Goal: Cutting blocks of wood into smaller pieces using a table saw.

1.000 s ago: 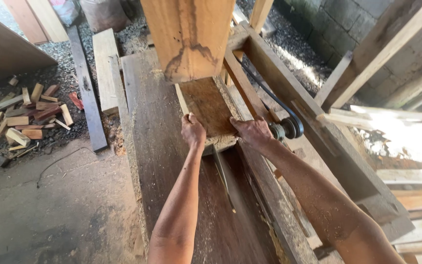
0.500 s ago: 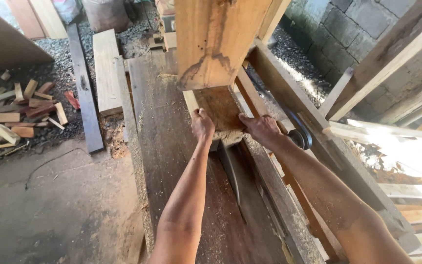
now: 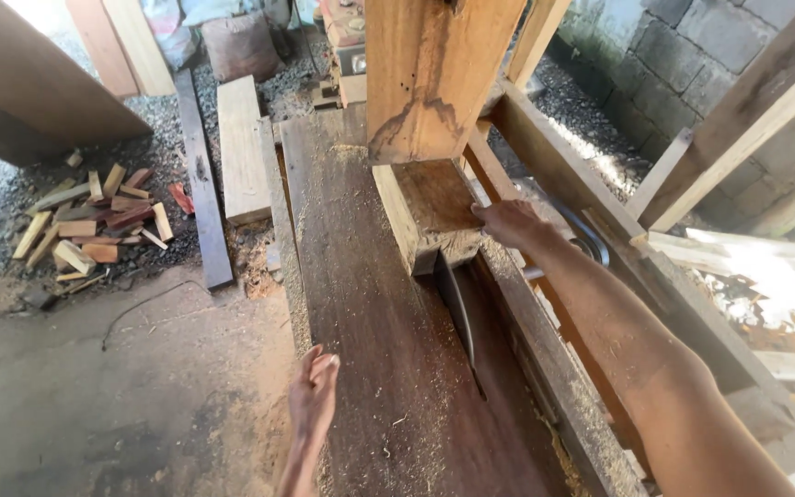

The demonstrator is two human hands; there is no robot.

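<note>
Saw table (image 3: 370, 368): long dark plank surface, dusted with sawdust.
Wood block (image 3: 430, 207): thick, resting on the table at the blade's far end.
Saw blade (image 3: 457, 308): standing in its slot, just before the block.
Right hand (image 3: 508, 224): fingers curled on the block's near right corner.
Left hand (image 3: 313, 396): fingers loosely together, holding nothing, at the table's left edge.
Offcuts (image 3: 94, 221): heaped on the gravel, well apart.

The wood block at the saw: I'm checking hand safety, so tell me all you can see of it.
The wood block is thick, reddish-brown, with a pale, rough near end. It lies flat on the dusty saw table, its near end at the saw blade. A large upright beam hides its far end. The right hand presses its right edge; the left hand is off it.
</note>
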